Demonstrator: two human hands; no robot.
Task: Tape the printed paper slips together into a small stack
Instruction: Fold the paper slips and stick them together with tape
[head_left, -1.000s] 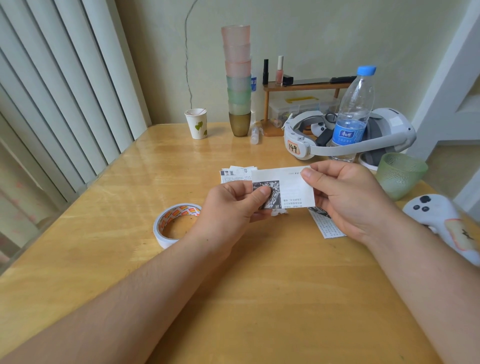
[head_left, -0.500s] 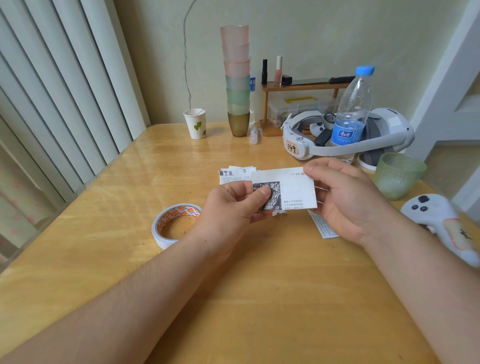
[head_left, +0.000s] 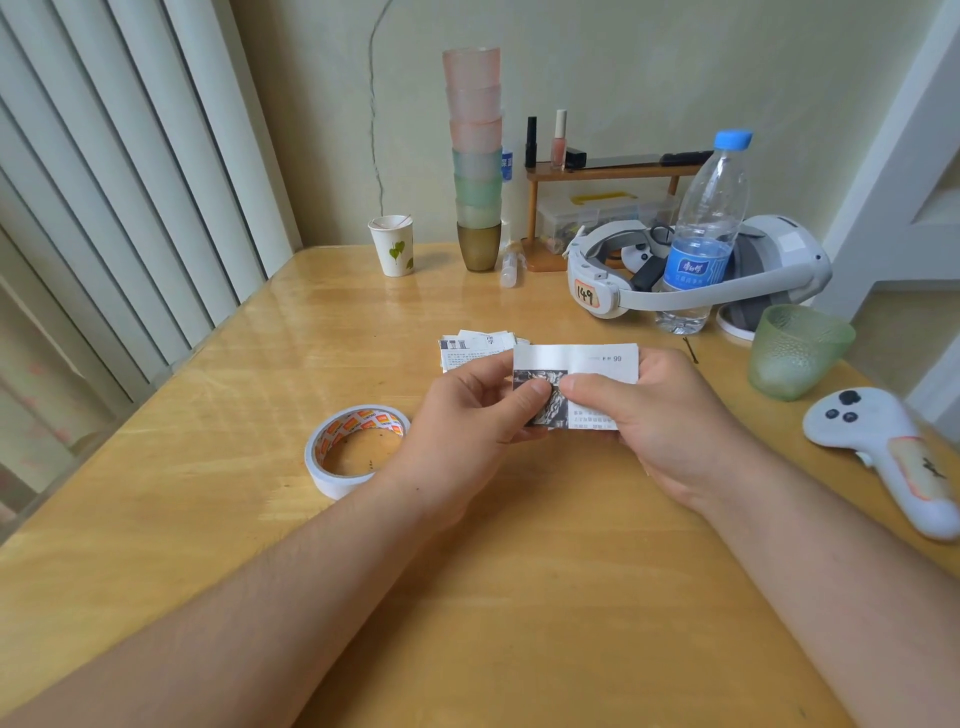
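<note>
Paper first: the printed slip (head_left: 574, 382), the one with the dark photo and the number 66 at its top edge, sits between both of my hands just above the middle of the bench (head_left: 519, 597). My left hand (head_left: 470, 415) pinches its left end, thumb laid over the photo and fingers curled behind. My right hand (head_left: 660, 415) has changed its hold. A second ago it held only the top right corner by the fingertips; now the thumb has slid in to the slip's middle, almost meeting my left thumb, and the fingers wrap round behind the right end. Another slip that lay on the wood at about 4 o'clock from my hands a second ago is no longer in sight; whether it is under my right hand or behind the held slip I cannot tell.

I read this as squaring and pressing the slip, with no tape on it that I can see. The rest of the slips (head_left: 480, 349) lie in a loose pile on the bench at 11 o'clock from my hands, just beyond my left knuckles. The tape roll (head_left: 353, 449) rests flat at 9 o'clock, near my left wrist, untouched. So the taping itself looks not yet done; one hand would have to let go to fetch the roll.
</note>
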